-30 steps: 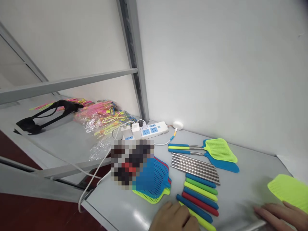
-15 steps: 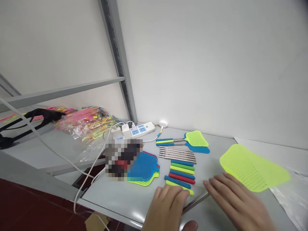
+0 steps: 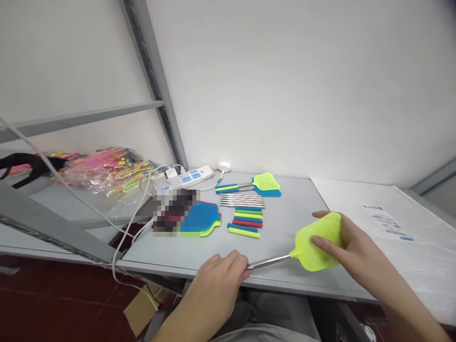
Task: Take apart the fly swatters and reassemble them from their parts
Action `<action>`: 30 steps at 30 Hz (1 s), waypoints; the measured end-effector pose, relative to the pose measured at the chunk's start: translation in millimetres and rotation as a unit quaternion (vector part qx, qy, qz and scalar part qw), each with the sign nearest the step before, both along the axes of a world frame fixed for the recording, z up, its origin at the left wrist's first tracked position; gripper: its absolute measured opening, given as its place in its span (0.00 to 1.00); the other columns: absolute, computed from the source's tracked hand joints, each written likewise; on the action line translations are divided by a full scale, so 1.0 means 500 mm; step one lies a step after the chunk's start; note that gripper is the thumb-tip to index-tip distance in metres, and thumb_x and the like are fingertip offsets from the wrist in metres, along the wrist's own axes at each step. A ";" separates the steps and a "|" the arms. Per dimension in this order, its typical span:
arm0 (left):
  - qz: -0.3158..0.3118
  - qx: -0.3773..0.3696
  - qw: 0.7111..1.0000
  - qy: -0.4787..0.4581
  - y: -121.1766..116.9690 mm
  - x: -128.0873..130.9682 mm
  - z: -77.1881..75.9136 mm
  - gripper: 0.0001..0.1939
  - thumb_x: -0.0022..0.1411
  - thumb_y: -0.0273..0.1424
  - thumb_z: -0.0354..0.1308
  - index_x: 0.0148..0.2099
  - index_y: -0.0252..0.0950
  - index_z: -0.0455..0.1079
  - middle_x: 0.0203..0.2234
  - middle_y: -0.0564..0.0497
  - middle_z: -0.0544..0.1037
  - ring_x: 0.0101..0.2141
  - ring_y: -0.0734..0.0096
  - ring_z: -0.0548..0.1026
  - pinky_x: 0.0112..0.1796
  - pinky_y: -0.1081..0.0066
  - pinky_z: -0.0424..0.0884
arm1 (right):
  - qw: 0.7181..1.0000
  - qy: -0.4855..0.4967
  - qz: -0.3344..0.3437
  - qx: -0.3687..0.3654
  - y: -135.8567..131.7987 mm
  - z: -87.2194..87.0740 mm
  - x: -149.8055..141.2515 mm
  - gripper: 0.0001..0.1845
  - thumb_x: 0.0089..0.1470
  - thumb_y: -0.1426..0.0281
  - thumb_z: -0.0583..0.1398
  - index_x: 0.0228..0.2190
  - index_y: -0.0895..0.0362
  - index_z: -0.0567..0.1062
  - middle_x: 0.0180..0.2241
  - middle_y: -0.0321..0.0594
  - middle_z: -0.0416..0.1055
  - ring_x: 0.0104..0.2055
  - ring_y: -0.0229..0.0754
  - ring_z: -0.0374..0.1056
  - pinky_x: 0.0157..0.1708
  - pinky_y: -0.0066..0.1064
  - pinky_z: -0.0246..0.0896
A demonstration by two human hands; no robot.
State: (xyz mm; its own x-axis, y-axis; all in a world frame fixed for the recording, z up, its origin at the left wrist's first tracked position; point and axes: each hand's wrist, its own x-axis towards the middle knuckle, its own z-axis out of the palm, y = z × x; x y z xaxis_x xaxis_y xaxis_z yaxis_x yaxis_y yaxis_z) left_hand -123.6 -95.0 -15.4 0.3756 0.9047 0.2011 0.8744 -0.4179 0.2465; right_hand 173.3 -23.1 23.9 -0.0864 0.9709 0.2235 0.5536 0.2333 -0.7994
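Observation:
My left hand [image 3: 224, 280] is closed around the near end of a metal rod [image 3: 267, 262] at the table's front edge. The rod's far end meets the neck of a yellow-green fly swatter head [image 3: 317, 244]. My right hand [image 3: 351, 247] grips that head at its right side, thumb on the front face and fingers behind. Beyond my hands lie several coloured handle tubes [image 3: 248, 220] in a column. A row of metal rods [image 3: 242, 200] is above them. Farther back, swatters with handles [image 3: 265, 181] rest together. Blue and yellow-green swatter heads [image 3: 206, 217] are piled on the left.
A white power strip [image 3: 194, 175] with plugs and cables stands at the back left. Plastic-wrapped colourful items [image 3: 110, 168] lie on the left shelf beside a grey metal post [image 3: 153, 71]. White sheeting [image 3: 409, 228] covers the right side. Below is a cardboard piece [image 3: 140, 311].
The yellow-green swatter head has come off the table into my right hand and now meets the rod. My left hand has moved left, gripping the rod's end. The view has shifted.

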 end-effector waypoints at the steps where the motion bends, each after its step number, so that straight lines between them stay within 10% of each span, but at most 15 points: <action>1: -0.007 0.013 1.000 0.010 -0.001 0.000 -0.001 0.11 0.71 0.27 0.42 0.38 0.40 0.63 0.30 0.52 0.73 0.27 0.65 0.68 0.30 0.68 0.58 | 0.998 0.018 0.008 -0.063 -0.006 0.005 0.000 0.32 0.56 0.50 0.59 0.57 0.49 0.62 0.48 0.44 0.73 0.42 0.49 0.74 0.36 0.38 0.72; 6: -0.034 0.052 0.998 0.027 0.000 -0.003 0.005 0.13 0.71 0.26 0.41 0.36 0.39 0.63 0.25 0.54 0.71 0.25 0.65 0.66 0.28 0.67 0.54 | 0.987 0.083 0.009 -0.137 -0.037 0.018 -0.020 0.21 0.52 0.54 0.65 0.40 0.55 0.69 0.35 0.40 0.76 0.35 0.45 0.73 0.30 0.32 0.70; 17: -0.016 0.106 0.987 0.122 -0.022 0.048 0.028 0.10 0.67 0.23 0.50 0.49 0.40 0.65 0.29 0.54 0.71 0.27 0.65 0.67 0.34 0.64 0.55 | 0.962 0.185 0.094 -0.177 -0.068 -0.002 -0.076 0.19 0.55 0.56 0.63 0.42 0.55 0.67 0.39 0.41 0.75 0.40 0.45 0.72 0.37 0.33 0.69; 23: -0.019 0.100 0.993 0.060 -0.041 0.063 0.028 0.07 0.70 0.28 0.50 0.37 0.40 0.65 0.25 0.55 0.69 0.25 0.67 0.66 0.30 0.64 0.53 | 0.949 0.196 0.125 -0.215 -0.079 -0.011 -0.082 0.18 0.52 0.56 0.65 0.36 0.55 0.69 0.32 0.36 0.73 0.34 0.42 0.70 0.33 0.30 0.67; 30: -0.044 0.075 0.996 0.020 -0.066 0.060 0.048 0.07 0.66 0.25 0.52 0.35 0.40 0.64 0.24 0.57 0.71 0.21 0.70 0.64 0.26 0.66 0.50 | 0.993 -0.020 0.107 -0.053 -0.093 0.016 -0.040 0.17 0.54 0.56 0.63 0.23 0.54 0.71 0.22 0.33 0.71 0.25 0.39 0.67 0.23 0.27 0.62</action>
